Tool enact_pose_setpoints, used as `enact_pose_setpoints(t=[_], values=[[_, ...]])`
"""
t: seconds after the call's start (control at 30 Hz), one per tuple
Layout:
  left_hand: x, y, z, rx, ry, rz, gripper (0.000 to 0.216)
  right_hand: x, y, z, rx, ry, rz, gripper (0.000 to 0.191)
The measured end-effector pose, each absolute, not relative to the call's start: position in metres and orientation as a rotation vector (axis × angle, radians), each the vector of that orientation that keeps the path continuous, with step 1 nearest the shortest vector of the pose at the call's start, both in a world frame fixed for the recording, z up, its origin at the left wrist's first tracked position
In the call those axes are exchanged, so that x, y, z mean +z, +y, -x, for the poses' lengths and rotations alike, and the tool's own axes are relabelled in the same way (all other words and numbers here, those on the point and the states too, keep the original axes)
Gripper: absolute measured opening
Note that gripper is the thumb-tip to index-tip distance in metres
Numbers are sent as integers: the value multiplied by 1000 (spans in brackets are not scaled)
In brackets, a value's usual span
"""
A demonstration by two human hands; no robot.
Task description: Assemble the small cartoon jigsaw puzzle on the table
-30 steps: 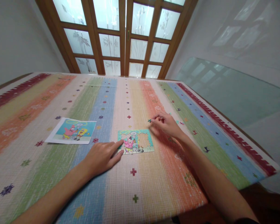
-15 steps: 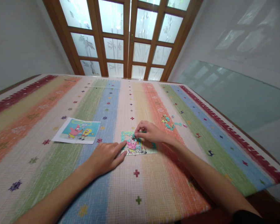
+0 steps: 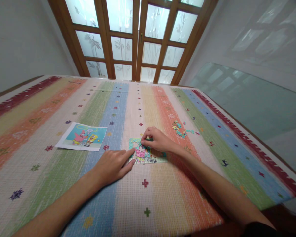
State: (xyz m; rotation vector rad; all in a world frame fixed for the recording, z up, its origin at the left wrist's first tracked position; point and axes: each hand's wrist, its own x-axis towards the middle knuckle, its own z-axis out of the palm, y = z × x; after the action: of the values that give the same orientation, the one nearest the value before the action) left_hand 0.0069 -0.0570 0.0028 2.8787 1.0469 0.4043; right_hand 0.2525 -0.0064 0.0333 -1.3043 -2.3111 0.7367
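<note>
A small, partly assembled jigsaw puzzle point(image 3: 144, 156) lies flat on the striped tablecloth point(image 3: 148, 197). My left hand point(image 3: 112, 166) rests on the cloth with its fingers stretched out, the fingertips touching the puzzle's left edge. My right hand point(image 3: 156, 141) is over the puzzle's upper part, fingers curled and pinched on a small teal puzzle piece pressed against the puzzle. Several loose puzzle pieces point(image 3: 181, 129) are scattered to the right of my right hand.
A printed cartoon picture point(image 3: 82, 136) lies on the cloth to the left of the puzzle. Wooden doors with frosted glass panes point(image 3: 133, 36) stand behind the table. The table's glass top point(image 3: 249, 98) shows beyond the cloth on the right.
My right hand moved left from the loose pieces onto the puzzle, carrying a small piece. My left hand stayed at the puzzle's left edge. The camera shifted slightly.
</note>
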Motion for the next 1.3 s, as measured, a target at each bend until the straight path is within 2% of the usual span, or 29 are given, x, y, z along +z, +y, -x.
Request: enact_pose_setpoints(t=[0.53, 1.07, 1.3], values=[[3, -58, -7, 355, 1065, -2875, 39, 35, -11, -245, 810, -2213, 1264, 12], [4, -58, -8, 356, 1053, -2853, 41, 19, -16, -240, 507, -2230, 1253, 10], [4, -59, -8, 381, 1051, -2844, 41, 25, -17, -246, 535, -2269, 1223, 6]])
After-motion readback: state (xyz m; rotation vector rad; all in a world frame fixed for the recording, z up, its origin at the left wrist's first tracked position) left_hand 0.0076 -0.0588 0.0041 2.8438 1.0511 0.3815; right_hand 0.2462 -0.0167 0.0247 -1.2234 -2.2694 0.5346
